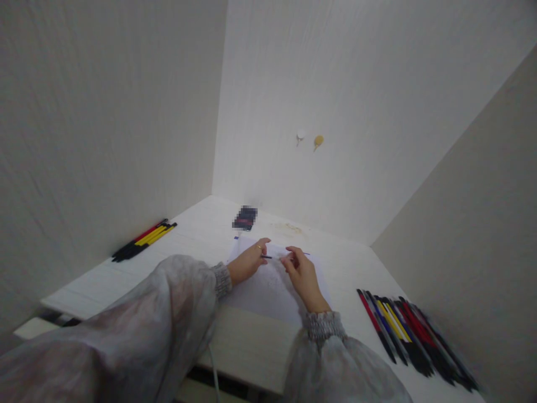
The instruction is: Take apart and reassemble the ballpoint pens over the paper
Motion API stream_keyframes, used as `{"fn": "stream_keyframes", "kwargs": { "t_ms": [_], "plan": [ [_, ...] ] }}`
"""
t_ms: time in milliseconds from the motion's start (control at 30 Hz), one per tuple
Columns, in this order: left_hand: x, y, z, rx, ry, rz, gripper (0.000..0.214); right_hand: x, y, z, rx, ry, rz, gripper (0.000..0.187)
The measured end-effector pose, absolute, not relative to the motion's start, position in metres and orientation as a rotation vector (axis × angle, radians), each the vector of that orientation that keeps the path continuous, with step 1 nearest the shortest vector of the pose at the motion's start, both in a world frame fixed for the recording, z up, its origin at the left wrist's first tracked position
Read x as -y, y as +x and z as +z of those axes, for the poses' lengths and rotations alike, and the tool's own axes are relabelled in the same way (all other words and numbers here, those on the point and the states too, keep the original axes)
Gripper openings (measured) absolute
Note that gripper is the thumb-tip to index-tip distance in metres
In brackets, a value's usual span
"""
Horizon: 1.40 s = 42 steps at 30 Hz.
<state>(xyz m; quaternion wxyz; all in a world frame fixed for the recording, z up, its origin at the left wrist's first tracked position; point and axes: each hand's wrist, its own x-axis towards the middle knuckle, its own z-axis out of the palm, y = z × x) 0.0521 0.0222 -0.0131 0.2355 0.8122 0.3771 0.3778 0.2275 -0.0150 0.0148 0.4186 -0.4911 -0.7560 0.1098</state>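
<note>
Over a white sheet of paper [260, 294] on the table, my two hands face each other with a small gap between them. My left hand [248, 263], a ring on one finger, pinches a thin dark pen-like stick [267, 257] whose end points right. My right hand [302, 275] has thumb and fingertips closed together near that end; a small pale bit shows at the fingertips, too small to name. Behind the right hand's knuckles a short thin dark line [307, 254] shows.
Yellow and red pens with black ends [146, 239] lie at the left wall. More multicoloured pens [398, 324] lie in a row at right. A blurred dark object [245, 218] sits behind the paper. Two hooks [318, 141] are on the back wall; a white cable [213, 372] hangs in front.
</note>
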Motion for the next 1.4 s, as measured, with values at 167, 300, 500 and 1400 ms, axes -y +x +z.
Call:
{"fn": "stream_keyframes", "kwargs": {
  "t_ms": [167, 300, 500, 1400],
  "plan": [
    [-0.023, 0.051, -0.014, -1.054, 2.242, 1.036, 0.053, 0.016, 0.227, 0.014, 1.980, -1.194, 0.281, 0.021],
    [-0.023, 0.053, -0.014, -1.040, 2.253, 1.036, 0.052, 0.017, 0.226, 0.015, 1.939, -1.303, 0.304, 0.026],
    [-0.022, 0.054, -0.013, -1.029, 2.216, 1.050, 0.052, 0.020, 0.223, 0.021, 2.059, -1.126, 0.238, 0.017],
    [-0.024, 0.047, -0.001, -1.143, 1.637, 1.654, 0.040, 0.013, 0.233, 0.014, 1.697, -1.324, 0.266, 0.018]
  ]
}}
